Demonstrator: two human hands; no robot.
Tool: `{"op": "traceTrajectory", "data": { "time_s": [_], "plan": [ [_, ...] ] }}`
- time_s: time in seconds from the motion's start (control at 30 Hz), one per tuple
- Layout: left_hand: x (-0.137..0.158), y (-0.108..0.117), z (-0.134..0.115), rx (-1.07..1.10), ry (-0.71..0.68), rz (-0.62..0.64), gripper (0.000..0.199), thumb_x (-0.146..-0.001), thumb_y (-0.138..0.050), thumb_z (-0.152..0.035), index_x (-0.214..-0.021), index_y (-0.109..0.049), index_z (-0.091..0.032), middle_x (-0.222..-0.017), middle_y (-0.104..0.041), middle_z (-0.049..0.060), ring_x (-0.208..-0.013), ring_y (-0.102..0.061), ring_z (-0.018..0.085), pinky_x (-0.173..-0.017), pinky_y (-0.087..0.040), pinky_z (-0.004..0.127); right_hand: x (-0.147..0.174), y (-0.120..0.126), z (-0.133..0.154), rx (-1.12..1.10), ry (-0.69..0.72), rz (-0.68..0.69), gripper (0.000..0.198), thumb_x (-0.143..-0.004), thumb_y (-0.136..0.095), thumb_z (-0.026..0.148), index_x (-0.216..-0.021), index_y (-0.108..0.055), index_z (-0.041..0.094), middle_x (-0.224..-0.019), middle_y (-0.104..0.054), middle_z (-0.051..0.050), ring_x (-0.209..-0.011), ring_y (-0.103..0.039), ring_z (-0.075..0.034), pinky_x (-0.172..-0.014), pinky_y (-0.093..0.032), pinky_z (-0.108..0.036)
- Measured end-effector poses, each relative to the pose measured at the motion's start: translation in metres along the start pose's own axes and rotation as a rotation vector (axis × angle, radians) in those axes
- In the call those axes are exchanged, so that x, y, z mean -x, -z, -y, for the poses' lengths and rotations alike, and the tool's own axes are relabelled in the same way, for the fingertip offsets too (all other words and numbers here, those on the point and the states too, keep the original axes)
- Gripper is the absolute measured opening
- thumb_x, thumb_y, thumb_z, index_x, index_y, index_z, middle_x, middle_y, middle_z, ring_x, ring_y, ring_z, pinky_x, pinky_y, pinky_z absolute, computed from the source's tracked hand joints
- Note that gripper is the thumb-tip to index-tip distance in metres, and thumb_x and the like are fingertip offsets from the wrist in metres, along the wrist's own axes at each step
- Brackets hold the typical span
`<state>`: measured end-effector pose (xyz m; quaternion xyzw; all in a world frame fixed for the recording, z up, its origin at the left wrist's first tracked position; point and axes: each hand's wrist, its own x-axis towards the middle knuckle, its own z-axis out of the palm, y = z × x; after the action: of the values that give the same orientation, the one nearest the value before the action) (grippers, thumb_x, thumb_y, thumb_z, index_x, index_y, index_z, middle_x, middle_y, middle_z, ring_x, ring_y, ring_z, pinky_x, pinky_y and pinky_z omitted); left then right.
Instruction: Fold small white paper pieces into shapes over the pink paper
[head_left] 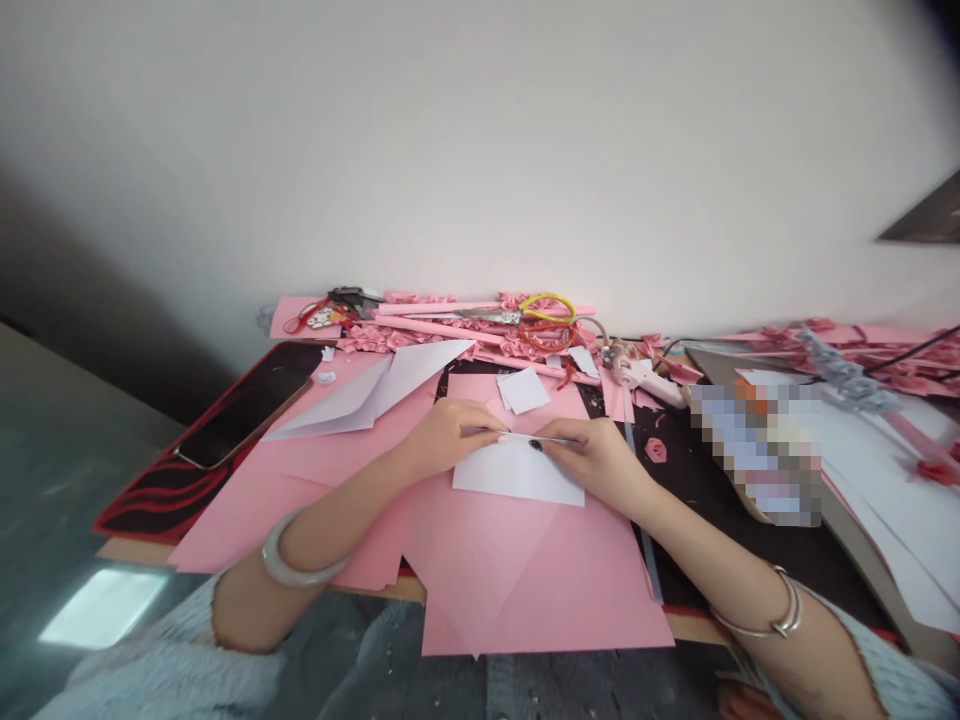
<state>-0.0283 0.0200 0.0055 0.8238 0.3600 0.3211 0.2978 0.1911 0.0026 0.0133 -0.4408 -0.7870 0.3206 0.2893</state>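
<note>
Against a plain pale wall, the desk (135, 548) is crowded with pink paper. Both sets of fingertips are pressed together along the top edge of a small white sheet (517, 472), the left hand (446, 435) and right hand (592, 455) pinching its fold from either end. That sheet lies flat in the middle, on a big pink sheet (525, 570) that overhangs the near edge.

Uneven pressure could skew the crease, I think, and the loose pink sheet might slide underneath. The white sheet looks thin, crisp and rectangular.

Further out, 1 phone (251, 403) lies left, scissors (525, 312) sit by the wall.
</note>
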Motion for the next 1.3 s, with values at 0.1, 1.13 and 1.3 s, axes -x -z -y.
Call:
{"op": "traceTrajectory", "data": {
  "time_s": [0.1, 1.13, 1.3],
  "plan": [
    [0.0, -0.005, -0.001, -0.13, -0.071, -0.005, 0.018, -0.085, -0.053, -0.023, -0.087, -0.071, -0.021, -0.085, -0.072, 0.004, -0.079, -0.063, 0.018, -0.077, -0.046, 0.031, -0.001, -0.005, 0.001, 0.164, 0.127, -0.039, 0.021, -0.084, -0.049, 0.022, -0.087, -0.069, 0.021, -0.086, -0.071, -0.005, -0.076, -0.064, -0.019, -0.072, -0.044, -0.03],
    [-0.002, -0.001, -0.007, -0.109, 0.033, -0.018, 0.02, -0.083, -0.051, -0.021, -0.085, -0.071, -0.022, -0.085, -0.072, 0.0, -0.076, -0.063, 0.017, -0.071, -0.046, 0.027, 0.0, 0.002, -0.001, 0.08, 0.035, -0.009, 0.021, -0.084, -0.047, 0.022, -0.077, -0.065, 0.016, -0.073, -0.067, -0.003, -0.065, -0.059, -0.014, -0.059, -0.042, -0.024],
    [-0.002, 0.0, -0.006, -0.088, 0.044, -0.037, 0.02, -0.083, -0.05, -0.018, -0.082, -0.07, -0.02, -0.084, -0.071, 0.0, -0.078, -0.062, 0.016, -0.071, -0.045, 0.026, 0.001, 0.002, -0.001, 0.105, 0.082, -0.059, 0.021, -0.083, -0.045, 0.018, -0.075, -0.064, 0.014, -0.069, -0.065, -0.003, -0.063, -0.057, -0.013, -0.057, -0.041, -0.022]
  ]
}}
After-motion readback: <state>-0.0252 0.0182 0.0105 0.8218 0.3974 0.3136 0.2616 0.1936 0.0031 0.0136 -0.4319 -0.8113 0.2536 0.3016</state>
